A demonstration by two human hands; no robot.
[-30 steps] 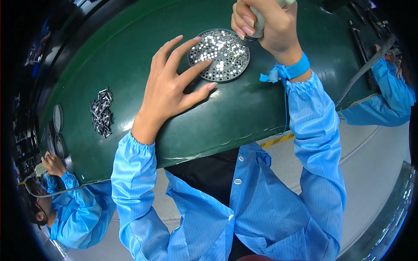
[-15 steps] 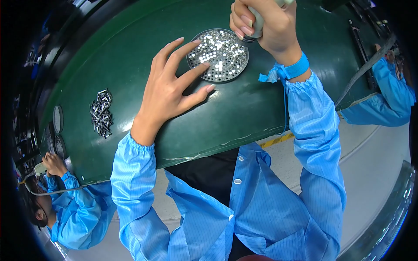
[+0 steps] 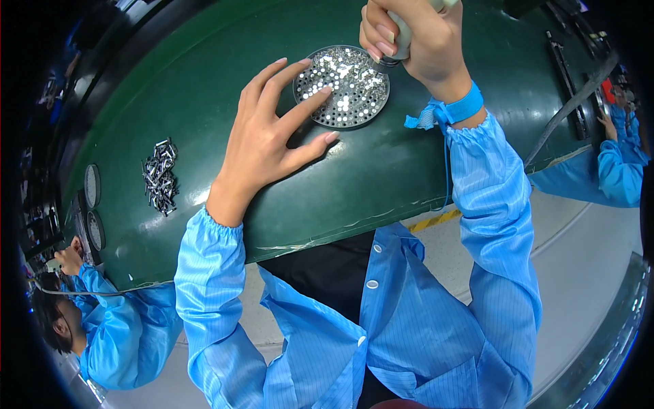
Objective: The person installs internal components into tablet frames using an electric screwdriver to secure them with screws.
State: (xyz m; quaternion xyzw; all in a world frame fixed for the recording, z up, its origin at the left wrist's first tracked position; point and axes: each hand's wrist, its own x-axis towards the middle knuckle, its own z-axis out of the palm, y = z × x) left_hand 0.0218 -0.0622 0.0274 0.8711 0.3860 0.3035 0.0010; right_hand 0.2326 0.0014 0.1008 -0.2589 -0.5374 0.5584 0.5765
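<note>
A round tray (image 3: 315, 117) full of small holes lies on the green table, with many small shiny metal pieces in it. My left hand (image 3: 262, 133) reaches over its left side with fingers spread; the index fingertip is at the pieces, the middle fingertip at the rim and the thumb just off the near edge. My right hand (image 3: 432, 51) is wrapped round the pale handle of an electric screwdriver (image 3: 403, 42). Its dark collar points down at the tray's upper right edge; the tip is hard to make out. A blue wrist strap (image 3: 463, 105) circles my right wrist.
On the green table (image 3: 381, 177), a pile of small dark and silver parts (image 3: 161, 177) lies left of my left hand. Two round trays (image 3: 95, 230) sit at the far left edge. Co-workers in blue (image 3: 129, 334) work at both sides. Dark bars (image 3: 567, 85) and a grey cable (image 3: 569, 112) are at right.
My left index fingertip has shifted slightly up and right over the tray. My right hand with the screwdriver stays nearly still. Both co-workers' arms have moved.
</note>
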